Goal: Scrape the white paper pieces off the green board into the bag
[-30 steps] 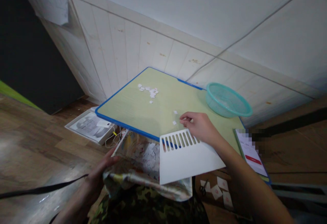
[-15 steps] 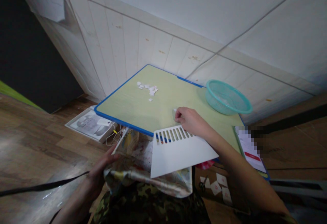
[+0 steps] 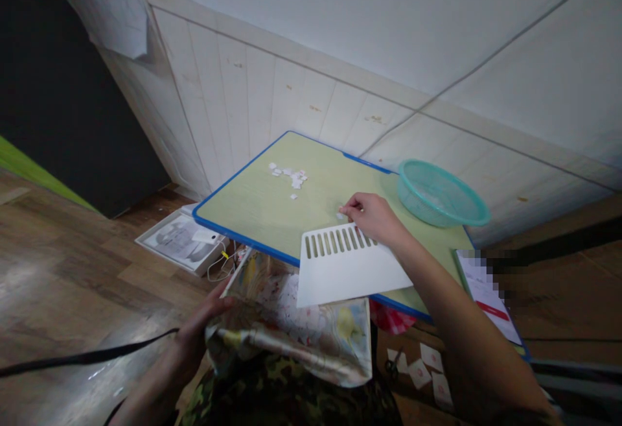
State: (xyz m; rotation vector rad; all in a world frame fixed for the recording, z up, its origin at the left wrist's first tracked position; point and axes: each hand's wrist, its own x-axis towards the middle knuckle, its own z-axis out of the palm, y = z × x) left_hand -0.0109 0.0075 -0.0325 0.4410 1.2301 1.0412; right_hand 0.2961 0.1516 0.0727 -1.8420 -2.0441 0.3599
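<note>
At the left, a white box [image 3: 170, 241] sits on the floor beside the worktop [image 3: 243, 209]. The left hand [image 3: 207, 316] stays closed on the rim of a patterned container [image 3: 347, 335], which holds white scraps. More of its inside shows than half a second ago, since the slotted white panel [image 3: 354, 273] now reaches farther onto the worktop; its slots no longer show the blue edge. The scattered paper pieces [image 3: 295, 179] lie as before, well apart from both hands. A single paper piece [image 3: 339, 216] is at the fingertips of the right hand [image 3: 372, 215], just beyond the panel's slotted edge; I cannot tell whether they pinch it. Thumb and forefinger are close together, and the rest of that hand is over the panel. Farther right, a turquoise basin [image 3: 442, 202] stands beyond the right hand, well apart from the left.
</note>
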